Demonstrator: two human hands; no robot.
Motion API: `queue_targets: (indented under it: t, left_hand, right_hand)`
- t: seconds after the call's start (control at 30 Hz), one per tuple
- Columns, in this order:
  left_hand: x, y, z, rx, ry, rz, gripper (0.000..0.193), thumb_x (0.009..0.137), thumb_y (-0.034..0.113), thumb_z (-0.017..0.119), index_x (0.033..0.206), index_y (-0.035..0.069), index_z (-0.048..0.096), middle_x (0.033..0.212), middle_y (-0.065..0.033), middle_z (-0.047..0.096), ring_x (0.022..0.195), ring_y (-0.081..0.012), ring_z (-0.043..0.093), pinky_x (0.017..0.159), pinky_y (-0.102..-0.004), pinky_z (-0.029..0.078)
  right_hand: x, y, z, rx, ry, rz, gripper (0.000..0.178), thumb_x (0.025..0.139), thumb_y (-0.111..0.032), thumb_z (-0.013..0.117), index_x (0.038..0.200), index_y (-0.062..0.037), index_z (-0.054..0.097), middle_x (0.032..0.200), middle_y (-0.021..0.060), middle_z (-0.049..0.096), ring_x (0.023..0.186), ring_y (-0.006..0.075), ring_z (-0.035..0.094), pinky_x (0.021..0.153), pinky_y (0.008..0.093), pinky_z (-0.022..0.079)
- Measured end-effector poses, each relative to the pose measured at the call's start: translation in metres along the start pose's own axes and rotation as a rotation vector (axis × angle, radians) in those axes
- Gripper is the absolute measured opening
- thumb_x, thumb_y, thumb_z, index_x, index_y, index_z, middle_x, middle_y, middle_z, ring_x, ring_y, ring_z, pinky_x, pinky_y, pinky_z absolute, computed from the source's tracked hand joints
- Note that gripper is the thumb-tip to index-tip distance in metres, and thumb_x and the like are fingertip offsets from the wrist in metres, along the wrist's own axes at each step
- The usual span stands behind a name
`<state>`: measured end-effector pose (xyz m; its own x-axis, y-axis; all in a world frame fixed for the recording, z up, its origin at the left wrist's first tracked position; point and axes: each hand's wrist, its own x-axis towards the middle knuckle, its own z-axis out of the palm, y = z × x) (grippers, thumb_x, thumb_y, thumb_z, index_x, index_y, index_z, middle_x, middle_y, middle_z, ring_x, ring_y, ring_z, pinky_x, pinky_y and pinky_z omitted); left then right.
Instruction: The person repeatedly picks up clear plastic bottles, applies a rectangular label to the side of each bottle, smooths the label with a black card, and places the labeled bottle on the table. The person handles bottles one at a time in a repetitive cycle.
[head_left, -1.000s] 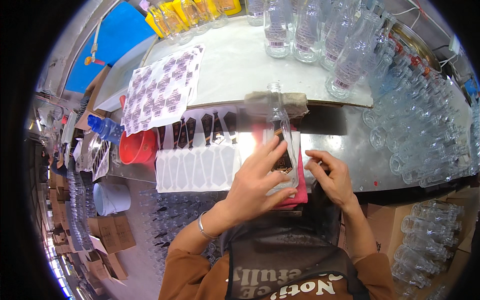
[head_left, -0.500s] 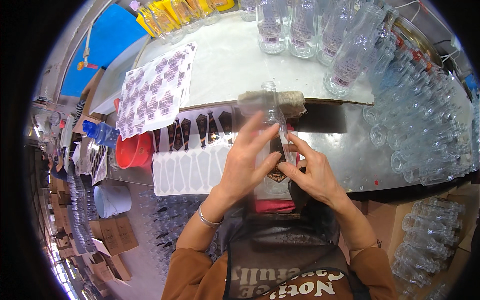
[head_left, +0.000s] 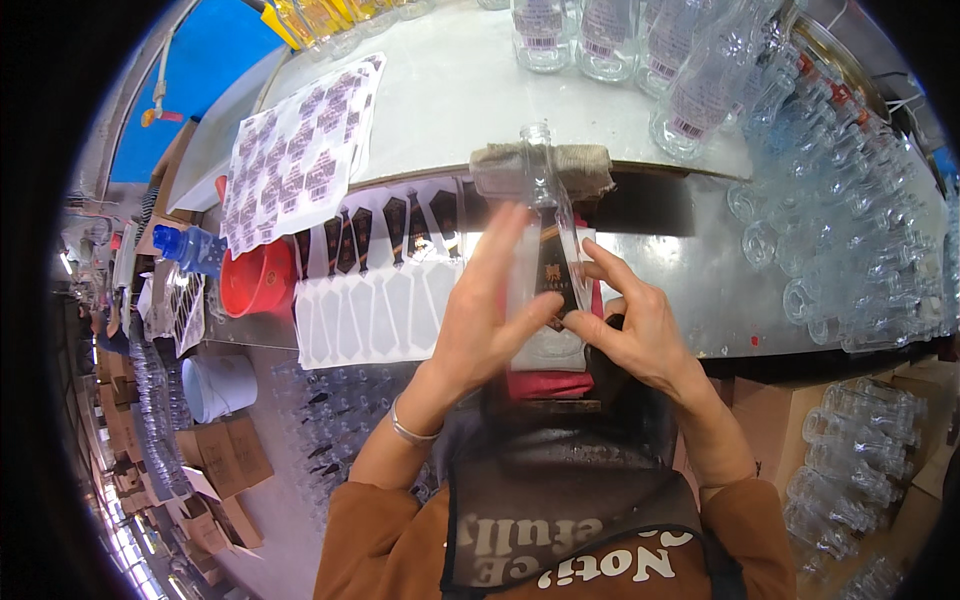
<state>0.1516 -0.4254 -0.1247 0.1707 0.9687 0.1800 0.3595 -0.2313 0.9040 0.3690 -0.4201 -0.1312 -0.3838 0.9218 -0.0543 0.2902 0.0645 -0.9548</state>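
Observation:
A clear glass bottle lies on its back, its neck pointing away from me and resting on a folded beige cloth. A black pointed label with a gold stripe and emblem lies along its upper side. My left hand is at the bottle's left side, its thumb on the lower label and its long fingers stretched out, smeared by motion. My right hand curls at the right side, thumb on the label's lower end and fingers along the glass. Beneath is a red cloth.
To the left lie a sheet of black labels and printed label sheets. A red bucket and a blue-capped container stand beyond. Labelled bottles stand at the back; many bare bottles are stacked at right.
The whole view has shifted, so the table and bottle sit higher in it. My left fingers have moved along the label's left side; the right hand keeps its place on the bottle.

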Motion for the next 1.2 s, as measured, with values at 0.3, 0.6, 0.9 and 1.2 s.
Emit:
queue_targets:
  t: [0.3, 0.6, 0.9, 1.2]
  left_hand:
    - [-0.029, -0.004, 0.009, -0.527, -0.007, -0.241, 0.064, 0.096, 0.002, 0.064, 0.153, -0.003, 0.034, 0.147, -0.0162, 0.050, 0.132, -0.0227, 0.052, 0.108, -0.0370, 0.045]
    - [-0.027, -0.008, 0.020, -0.490, 0.049, -0.245, 0.068, 0.096, 0.007, 0.067, 0.154, -0.004, 0.034, 0.146, -0.0149, 0.052, 0.131, -0.0216, 0.051, 0.113, -0.0376, 0.039]
    - [-0.024, -0.003, 0.022, -0.410, 0.087, -0.214, 0.065, 0.091, -0.004, 0.069, 0.150, -0.002, 0.041, 0.137, -0.0143, 0.058, 0.122, -0.0206, 0.059, 0.098, -0.0346, 0.052]
    - [-0.024, -0.007, 0.020, -0.489, 0.073, -0.242, 0.067, 0.091, -0.005, 0.067, 0.151, -0.003, 0.039, 0.139, -0.0144, 0.057, 0.123, -0.0204, 0.059, 0.098, -0.0344, 0.053]
  right_hand:
    - [-0.011, 0.000, -0.001, 0.202, -0.009, 0.131, 0.062, 0.093, -0.016, 0.069, 0.147, 0.0033, 0.045, 0.130, 0.0159, 0.065, 0.080, 0.0096, 0.062, 0.075, 0.0256, 0.051]
    - [-0.002, 0.007, 0.006, 0.196, -0.016, 0.085, 0.055, 0.098, -0.021, 0.068, 0.144, 0.0024, 0.049, 0.121, 0.0178, 0.066, 0.092, 0.0116, 0.067, 0.081, 0.0254, 0.051]
    - [-0.002, 0.013, 0.005, 0.237, -0.019, 0.082, 0.054, 0.098, -0.021, 0.068, 0.144, 0.0026, 0.050, 0.120, 0.0154, 0.066, 0.085, 0.0075, 0.063, 0.078, 0.0243, 0.050]
    - [-0.004, 0.005, 0.007, 0.175, -0.002, 0.085, 0.056, 0.097, -0.021, 0.069, 0.142, 0.0056, 0.050, 0.119, 0.0137, 0.066, 0.079, 0.0062, 0.062, 0.075, 0.0240, 0.050]
